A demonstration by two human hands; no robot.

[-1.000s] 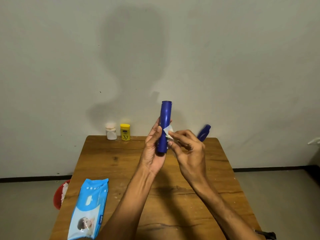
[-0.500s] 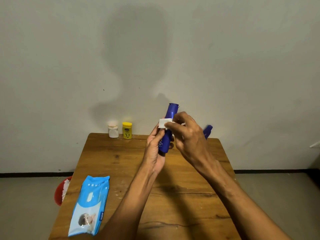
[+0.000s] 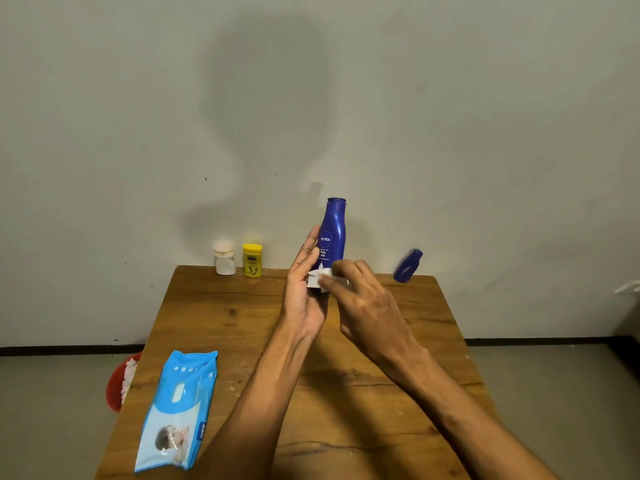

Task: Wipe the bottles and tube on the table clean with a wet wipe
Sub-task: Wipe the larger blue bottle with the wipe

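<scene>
Lying near the table's (image 3: 214, 306) front left edge: a wipes pack (image 3: 176, 410). Over mid-table the left hand (image 3: 304, 303) grips the upright Nivea bottle (image 3: 333, 233), while the right hand (image 3: 367, 306) pinches a wet wipe (image 3: 319, 281) against its lower body. Next, likely, rubbing upward, then the far-right-corner small blue bottle (image 3: 408, 267).

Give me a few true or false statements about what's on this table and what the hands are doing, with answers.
1. The left hand holds the tall blue bottle upright. True.
2. The right hand is empty. False: it presses a wet wipe against the bottle's lower part.
3. The wipes pack lies on the near left of the table. True.
4. The small blue bottle stands right beside the yellow jar. False: it is at the far right corner, and the white jar is the one beside the yellow jar.
</scene>
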